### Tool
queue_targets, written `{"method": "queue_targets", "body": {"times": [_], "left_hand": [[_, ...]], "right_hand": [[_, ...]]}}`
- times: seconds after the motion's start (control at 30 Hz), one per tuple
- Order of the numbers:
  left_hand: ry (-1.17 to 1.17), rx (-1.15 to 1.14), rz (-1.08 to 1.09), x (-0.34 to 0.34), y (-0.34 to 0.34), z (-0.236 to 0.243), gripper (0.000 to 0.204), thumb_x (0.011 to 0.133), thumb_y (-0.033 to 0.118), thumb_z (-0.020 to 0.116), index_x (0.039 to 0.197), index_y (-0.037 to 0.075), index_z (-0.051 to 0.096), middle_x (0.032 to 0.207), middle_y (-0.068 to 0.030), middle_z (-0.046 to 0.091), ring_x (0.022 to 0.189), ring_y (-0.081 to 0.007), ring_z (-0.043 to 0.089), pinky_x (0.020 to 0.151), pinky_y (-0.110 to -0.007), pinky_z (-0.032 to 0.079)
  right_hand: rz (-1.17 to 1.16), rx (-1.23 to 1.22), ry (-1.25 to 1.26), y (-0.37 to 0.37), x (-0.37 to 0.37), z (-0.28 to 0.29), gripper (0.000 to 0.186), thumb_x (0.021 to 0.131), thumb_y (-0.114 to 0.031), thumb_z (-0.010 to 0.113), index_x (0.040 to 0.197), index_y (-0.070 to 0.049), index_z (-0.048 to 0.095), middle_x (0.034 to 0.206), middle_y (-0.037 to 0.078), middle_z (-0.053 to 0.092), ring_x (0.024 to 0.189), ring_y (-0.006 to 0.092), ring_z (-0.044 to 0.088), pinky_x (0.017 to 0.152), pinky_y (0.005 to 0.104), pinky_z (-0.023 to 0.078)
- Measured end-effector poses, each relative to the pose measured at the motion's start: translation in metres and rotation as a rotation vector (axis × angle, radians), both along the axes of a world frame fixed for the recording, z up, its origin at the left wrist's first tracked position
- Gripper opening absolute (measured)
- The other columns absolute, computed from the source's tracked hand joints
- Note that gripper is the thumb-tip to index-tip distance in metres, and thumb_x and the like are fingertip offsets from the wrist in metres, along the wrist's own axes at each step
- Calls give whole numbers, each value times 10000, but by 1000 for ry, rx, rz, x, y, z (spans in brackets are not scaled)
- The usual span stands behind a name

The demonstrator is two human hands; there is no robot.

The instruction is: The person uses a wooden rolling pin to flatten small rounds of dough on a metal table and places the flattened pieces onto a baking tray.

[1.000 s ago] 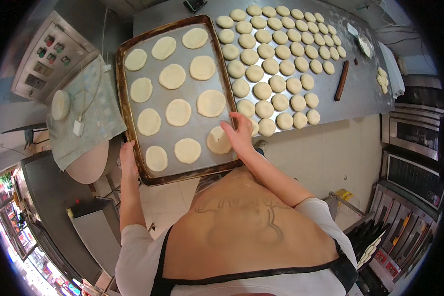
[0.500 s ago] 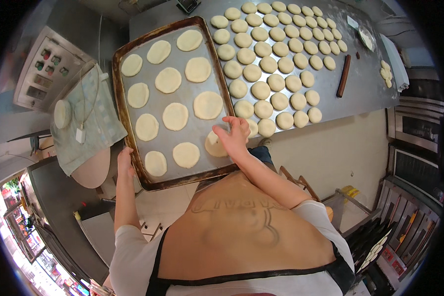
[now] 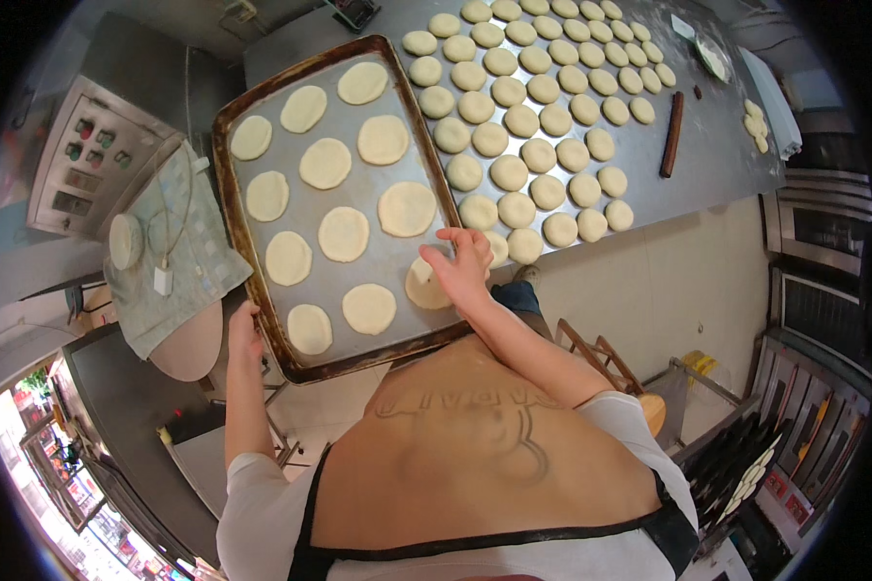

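A large baking tray (image 3: 225, 184) with a browned rim lies in front of me, its near end close to my apron. Several flat, pale dough rounds (image 3: 343, 234) are spaced across it in rows. Low on the tray's left side, my left hand (image 3: 245, 327) grips the rim, its fingertips partly hidden. My right hand (image 3: 463, 263) is closed over the right rim, thumb and forefinger reaching inward. Beneath that thumb a dough round (image 3: 426, 285) with small marks is partly covered by the hand.
Many thicker dough balls (image 3: 521, 121) stand in rows on the metal table (image 3: 717, 165) to the right. A dark rolling stick (image 3: 672, 136) and a bowl (image 3: 712, 60) lie beyond them. At left are a control panel (image 3: 87, 155) and a draped cloth (image 3: 189, 281). A wooden stool (image 3: 649, 412) stands right.
The view has shifted slightly, moving the table and stool in the picture. Both hands keep their places at the tray, and the dough rounds look the same.
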State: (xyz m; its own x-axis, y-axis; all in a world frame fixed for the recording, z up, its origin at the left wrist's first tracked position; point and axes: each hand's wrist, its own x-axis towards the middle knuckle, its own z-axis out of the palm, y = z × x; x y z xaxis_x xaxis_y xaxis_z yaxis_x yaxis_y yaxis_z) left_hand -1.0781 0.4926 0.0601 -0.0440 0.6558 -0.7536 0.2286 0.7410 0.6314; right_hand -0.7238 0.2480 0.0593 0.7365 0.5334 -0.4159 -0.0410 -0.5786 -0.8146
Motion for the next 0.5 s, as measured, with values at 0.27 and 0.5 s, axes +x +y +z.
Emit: {"method": "queue_targets", "body": {"times": [0.27, 0.5], "left_hand": [[-111, -2, 65, -6, -2, -1, 162, 876, 176, 609, 970, 51, 651, 872, -55, 653, 807, -222, 650, 703, -401, 544], [-153, 62, 127, 11, 2, 19, 219, 869, 229, 600, 1001, 64, 656, 929, -64, 682, 839, -249, 649, 782, -417, 546]], "right_hand": [[-40, 9, 8, 4, -3, -5, 474, 800, -436, 808, 1184, -194, 673, 1401, 155, 431, 1331, 399, 348, 1119, 541, 286], [-150, 120, 218, 6, 10, -18, 389, 825, -383, 791, 1093, -106, 734, 1213, 148, 616, 1170, 316, 546, 1024, 443, 427]]}}
